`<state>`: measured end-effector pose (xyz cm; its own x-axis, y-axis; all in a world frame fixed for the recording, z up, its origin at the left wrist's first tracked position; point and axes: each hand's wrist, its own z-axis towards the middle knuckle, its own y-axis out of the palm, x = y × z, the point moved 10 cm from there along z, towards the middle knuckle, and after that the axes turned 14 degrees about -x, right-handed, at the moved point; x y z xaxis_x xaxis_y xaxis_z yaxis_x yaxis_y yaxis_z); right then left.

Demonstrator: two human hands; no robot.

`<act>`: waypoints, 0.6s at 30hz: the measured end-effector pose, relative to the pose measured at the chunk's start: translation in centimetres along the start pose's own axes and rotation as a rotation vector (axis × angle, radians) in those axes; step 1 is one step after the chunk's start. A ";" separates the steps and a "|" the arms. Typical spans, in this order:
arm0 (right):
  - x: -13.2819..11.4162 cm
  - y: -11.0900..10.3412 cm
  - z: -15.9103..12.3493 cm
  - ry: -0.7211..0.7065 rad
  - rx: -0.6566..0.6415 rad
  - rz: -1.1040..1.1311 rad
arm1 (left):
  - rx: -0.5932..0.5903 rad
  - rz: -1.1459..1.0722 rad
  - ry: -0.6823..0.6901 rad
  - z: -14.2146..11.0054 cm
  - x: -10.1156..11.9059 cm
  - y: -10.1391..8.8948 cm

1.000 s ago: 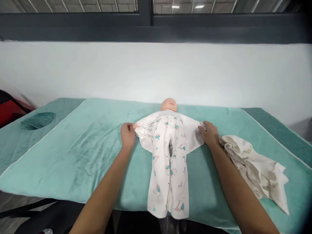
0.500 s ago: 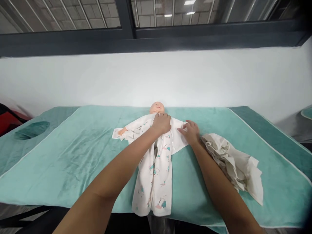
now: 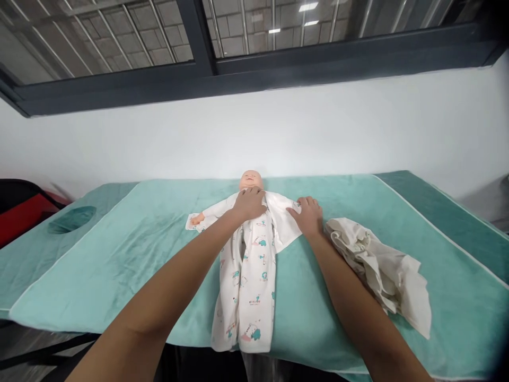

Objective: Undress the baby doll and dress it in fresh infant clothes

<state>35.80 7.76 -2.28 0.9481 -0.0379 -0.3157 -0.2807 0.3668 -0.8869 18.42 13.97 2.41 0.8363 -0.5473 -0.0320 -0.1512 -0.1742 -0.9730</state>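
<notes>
A baby doll (image 3: 251,179) lies on its back on a green padded bed, its head toward the wall. It wears white printed baby clothes (image 3: 256,286), the legs stretched toward me. My left hand (image 3: 250,203) rests on the doll's chest, fingers lying over the cloth just below the neck. On the right, my right hand (image 3: 309,215) has thumb and fingers closed on the end of the white sleeve (image 3: 280,204); the doll's arm on that side is hidden. The doll's other hand (image 3: 197,219) pokes out of the left sleeve onto a white piece of cloth.
A crumpled off-white cloth (image 3: 382,265) lies on the bed, right of my right forearm. The green bed cover (image 3: 119,254) has a round face hole (image 3: 72,219) at its left end. Behind stand a white wall (image 3: 191,138) and a dark window frame. A red and black item (image 3: 24,209) sits far left.
The view has tilted and shifted slightly. My left hand lies flatter on the chest, and my right hand's fingers have closed in on the sleeve end.
</notes>
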 end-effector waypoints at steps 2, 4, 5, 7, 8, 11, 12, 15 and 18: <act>-0.6 0.4 0.1 -0.025 -0.033 -0.019 | -0.011 0.023 0.001 0.6 0.9 -0.1; -1.1 0.9 0.4 -0.071 -0.072 -0.023 | -0.027 0.043 -0.011 1.4 1.8 0.0; -1.1 1.0 0.6 -0.087 -0.084 -0.016 | -0.037 0.050 -0.021 1.9 2.1 0.0; -0.3 0.8 1.0 -0.071 -0.079 0.019 | -0.058 0.062 -0.039 2.7 2.6 0.2; 0.5 0.6 1.2 -0.040 -0.064 0.047 | -0.068 0.067 -0.045 2.9 2.7 0.2; 2.9 0.2 1.6 0.069 -0.010 0.150 | -0.093 0.079 -0.042 3.1 2.4 0.2; 3.5 0.3 1.6 0.094 -0.003 0.188 | -0.099 0.082 -0.038 2.9 2.1 0.1; 4.5 1.0 1.6 0.144 -0.014 0.302 | -0.104 0.089 -0.043 2.4 1.2 -0.1; 4.7 1.1 1.4 0.154 0.039 0.342 | -0.106 0.105 -0.037 2.7 1.4 0.1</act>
<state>40.18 9.27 -4.29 0.7663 -0.0450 -0.6409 -0.5685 0.4171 -0.7091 21.01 15.36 1.70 0.8316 -0.5367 -0.1426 -0.2918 -0.2039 -0.9345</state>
